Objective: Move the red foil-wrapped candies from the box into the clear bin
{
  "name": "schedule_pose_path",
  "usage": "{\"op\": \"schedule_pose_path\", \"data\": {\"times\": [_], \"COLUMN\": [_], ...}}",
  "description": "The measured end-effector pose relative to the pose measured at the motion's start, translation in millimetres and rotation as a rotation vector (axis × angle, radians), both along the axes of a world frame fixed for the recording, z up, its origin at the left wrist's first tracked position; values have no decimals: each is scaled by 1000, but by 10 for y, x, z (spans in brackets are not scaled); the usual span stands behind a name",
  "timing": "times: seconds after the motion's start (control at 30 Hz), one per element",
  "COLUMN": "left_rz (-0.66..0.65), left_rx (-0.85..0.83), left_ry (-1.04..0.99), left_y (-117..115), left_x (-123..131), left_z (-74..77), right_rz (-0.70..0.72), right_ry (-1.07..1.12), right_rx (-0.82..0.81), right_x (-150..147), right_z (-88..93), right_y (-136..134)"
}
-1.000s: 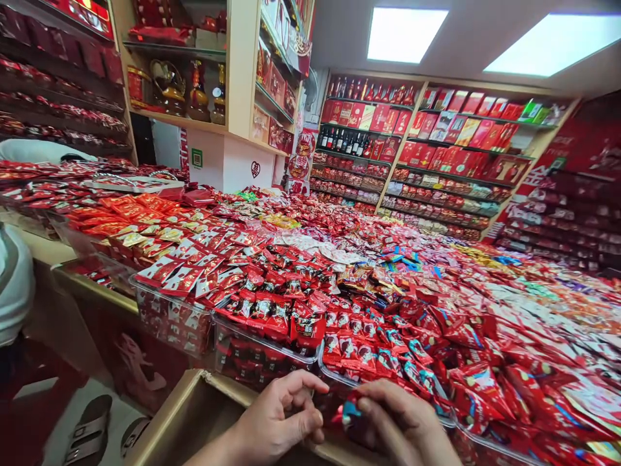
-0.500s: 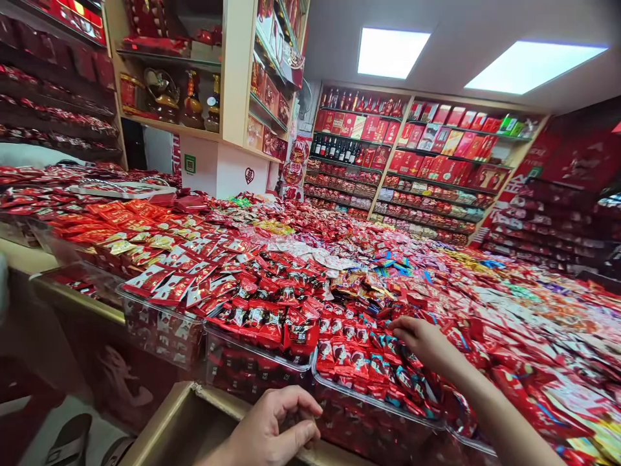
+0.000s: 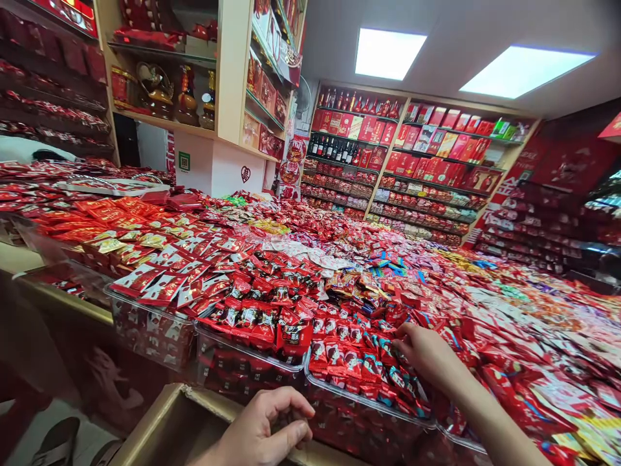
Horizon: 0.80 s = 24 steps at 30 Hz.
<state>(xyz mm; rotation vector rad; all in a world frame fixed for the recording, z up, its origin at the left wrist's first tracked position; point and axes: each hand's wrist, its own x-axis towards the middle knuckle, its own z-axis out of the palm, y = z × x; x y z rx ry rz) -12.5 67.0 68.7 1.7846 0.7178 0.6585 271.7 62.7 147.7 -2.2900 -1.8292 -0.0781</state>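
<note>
While the right hand [image 3: 427, 353] is laid on red-and-blue candy packets [image 3: 361, 366] in a clear plastic tray [image 3: 369, 414], its fingers are kept loosely open and no packet is seen gripped. The left hand [image 3: 264, 430] is held curled just above the rim of a cardboard box [image 3: 169, 404]; whether anything is pinched there cannot be told.

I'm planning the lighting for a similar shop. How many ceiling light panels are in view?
2. One ceiling light panel is above the far shelves, and the other is to its right. More may lie outside the view.
</note>
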Motion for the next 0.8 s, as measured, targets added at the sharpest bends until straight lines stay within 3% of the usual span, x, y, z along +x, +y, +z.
{"op": "schedule_pose_path", "data": {"times": [0.1, 0.2, 0.37, 0.5, 0.63, 0.7, 0.8], "left_rz": [-25, -36, -50, -47, -53, -59, -61], "left_rx": [-23, -63, -93, -83, -70, -65, -34], "left_ry": [-22, -50, -73, -75, -77, -82, -98], "left_y": [7, 5, -6, -13, 8, 31, 5], "left_x": [9, 10, 2, 3, -5, -11, -2], "left_z": [10, 22, 26, 25, 12, 27, 112], "right_rz": [78, 168, 176, 204, 312, 447, 462], "right_ry": [26, 97, 111, 104, 344, 557, 671], "right_rx": [77, 39, -32, -18, 84, -87, -192], "right_x": [-111, -208, -230, -294, -572, -735, -890], "right_z": [23, -8, -81, 30, 110, 20, -259], "right_y": [36, 86, 205, 167, -327, -707, -1231]}}
